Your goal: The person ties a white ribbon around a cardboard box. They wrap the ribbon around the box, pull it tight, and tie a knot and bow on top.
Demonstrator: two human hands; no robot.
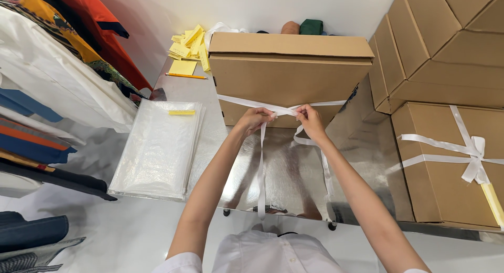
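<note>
Head view: one cardboard box (290, 76) stands on edge on the steel table (362, 147), one white ribbon (261, 163) wrapped across its front. Left hand (255, 119) and right hand (310, 121) sit close together at the box's lower front, each pinched shut on the ribbon where the strands cross. Two loose tails hang down over the table edge; one loops just under the right hand.

Count, rest: one finished box (446, 168) on the right, tied with a white ribbon bow (475, 157) and a yellow tag. At least three more plain boxes (441, 47) stacked behind it. One stack of clear plastic bags (157, 150) left of the hands with a yellow strip on top. One pile of yellow paper slips (190, 47) plus one pencil (186, 76) at the table's far left corner. Clothes on a rack (58, 79) along the left edge.

Hidden: the knot itself is covered by fingers, can't tell how far it is tied. Items behind the box are mostly blocked, only brown and green tops show. Right-hand boxes are cut off by the frame.
</note>
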